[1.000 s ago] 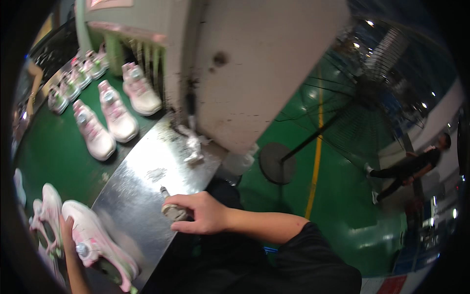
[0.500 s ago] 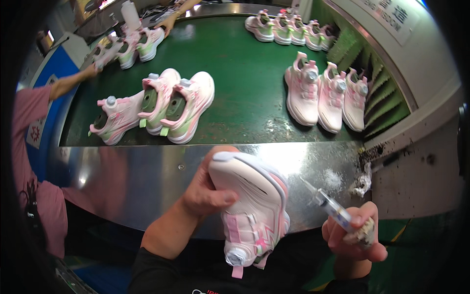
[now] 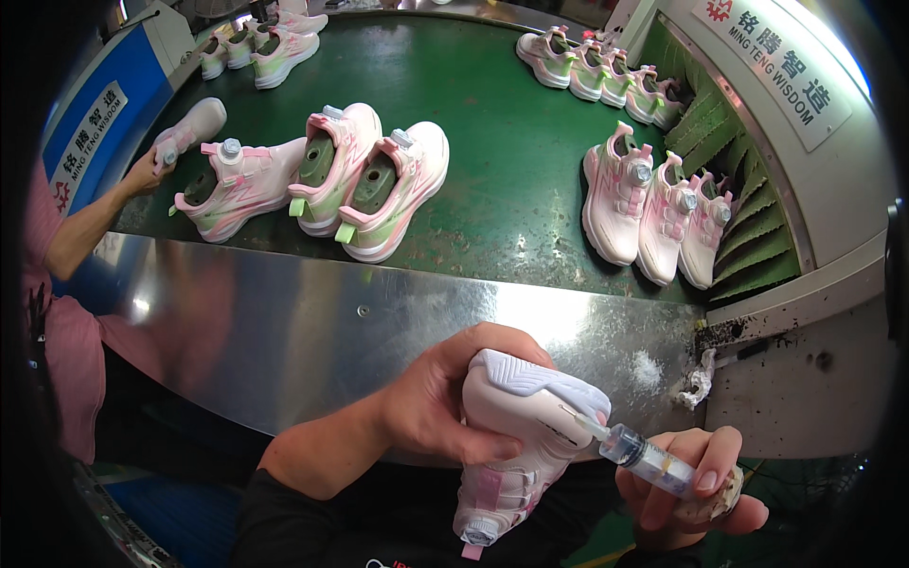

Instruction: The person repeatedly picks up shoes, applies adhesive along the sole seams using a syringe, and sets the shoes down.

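My left hand (image 3: 445, 398) is closed round the toe end of a pale pink sneaker (image 3: 511, 412), held toe up over the table's near edge. Its white sole faces up and away, and its dial fastener (image 3: 481, 530) points down toward me. In my right hand (image 3: 686, 483) is a clear plastic syringe (image 3: 649, 462), gripped along the barrel. The syringe's thin tip meets the sneaker's side close to the sole edge; whether it presses in, I cannot tell. A crumpled whitish wad (image 3: 727, 494) sits in the same hand, around the syringe's back end.
A steel ledge (image 3: 284, 303) borders the green conveyor belt (image 3: 473, 227). Matching sneakers stand at left (image 3: 246, 185), at right (image 3: 615, 199) and farther back. White residue (image 3: 647, 371) and crumpled paper (image 3: 699, 379) lie on the ledge. At left, a co-worker's hand (image 3: 147, 173) holds another sneaker.
My left hand has brought the sneaker right and lower, tilting it. The syringe tip, apart from it before, is now at its side. The co-worker has picked up a sneaker.
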